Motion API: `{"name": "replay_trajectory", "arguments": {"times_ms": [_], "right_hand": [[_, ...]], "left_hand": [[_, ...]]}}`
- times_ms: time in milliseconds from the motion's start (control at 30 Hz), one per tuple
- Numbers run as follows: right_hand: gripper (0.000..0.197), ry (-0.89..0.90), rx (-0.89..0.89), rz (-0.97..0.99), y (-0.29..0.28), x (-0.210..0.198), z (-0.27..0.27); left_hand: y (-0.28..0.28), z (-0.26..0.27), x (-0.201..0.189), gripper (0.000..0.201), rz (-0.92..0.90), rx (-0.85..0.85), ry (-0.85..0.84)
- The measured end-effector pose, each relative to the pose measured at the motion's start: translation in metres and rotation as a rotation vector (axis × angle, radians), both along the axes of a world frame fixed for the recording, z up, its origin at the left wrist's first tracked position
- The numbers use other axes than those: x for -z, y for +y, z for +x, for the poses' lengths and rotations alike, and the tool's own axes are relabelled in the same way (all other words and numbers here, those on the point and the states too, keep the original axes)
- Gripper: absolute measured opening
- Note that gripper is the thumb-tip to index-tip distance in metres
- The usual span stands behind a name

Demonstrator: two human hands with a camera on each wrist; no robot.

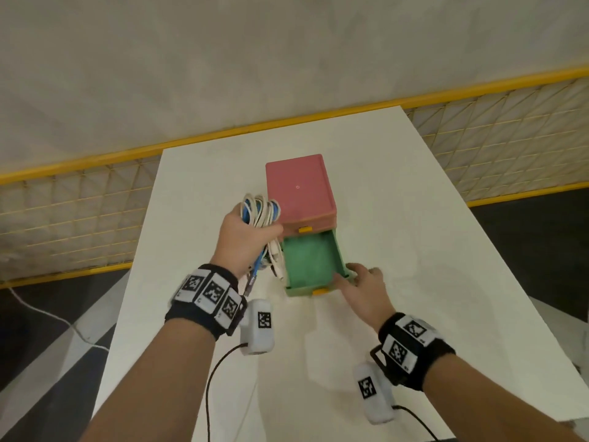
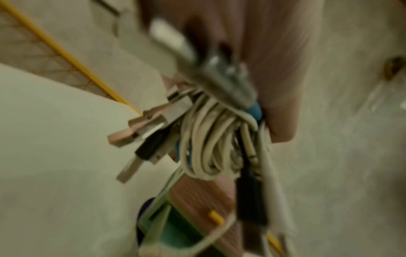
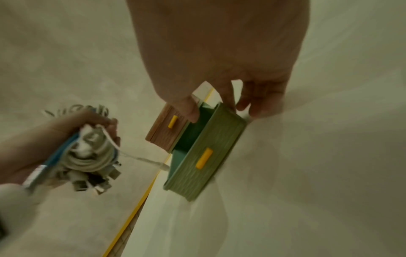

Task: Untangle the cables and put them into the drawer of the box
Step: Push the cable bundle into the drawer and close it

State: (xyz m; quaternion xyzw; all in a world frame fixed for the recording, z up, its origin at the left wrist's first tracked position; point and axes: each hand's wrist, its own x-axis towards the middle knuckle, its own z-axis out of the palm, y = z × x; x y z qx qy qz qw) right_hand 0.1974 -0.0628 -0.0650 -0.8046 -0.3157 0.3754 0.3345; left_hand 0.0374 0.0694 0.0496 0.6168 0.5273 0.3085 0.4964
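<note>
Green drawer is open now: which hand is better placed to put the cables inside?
Left. The left hand already grips the cables beside the green drawer; the right hand rests at its front corner.

White table, yellow fence, pale wall.
My white table (image 1: 414, 250) stands before a yellow mesh fence (image 1: 79, 218); beyond the fence is a pale wall (image 1: 255, 59), and dark floor (image 1: 32, 330) beside the table.

Box (image 1: 299, 189) on table (image 1: 414, 250) – drawer (image 1: 310, 261) out front, cables (image 1: 263, 215) left.
</note>
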Motion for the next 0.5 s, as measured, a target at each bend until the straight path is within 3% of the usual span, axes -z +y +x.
{"name": "replay_trajectory", "arguments": {"times_ms": [67,167,267,333,433,500], "right_hand": [[0.054,-0.125,-0.055,0.138,0.008,-0.003,0.006],[0.051,-0.096,-0.194,0.215,0.015,-0.006,0.010],[0.061,-0.111,-0.240,0.232,0.013,-0.005,0.008],[0.072,-0.091,-0.232,0.262,0.011,-0.005,0.006],[0.088,-0.109,-0.268,0.334,0.011,-0.011,0.004],[0.095,-0.162,-0.341,0.366,0.009,-0.014,0.002]], "left_hand": [[-0.008,0.005,-0.008,0.015,-0.084,0.037,-0.093],[-0.021,0.026,-0.010,0.015,-0.150,0.035,-0.173],[-0.028,0.045,0.013,0.013,-0.133,-0.027,-0.154],[-0.027,0.052,0.036,0.019,-0.045,0.035,0.085],[-0.024,0.061,0.062,0.037,0.037,0.273,0.658],[-0.023,0.070,0.074,0.032,0.094,0.387,0.907]]}}
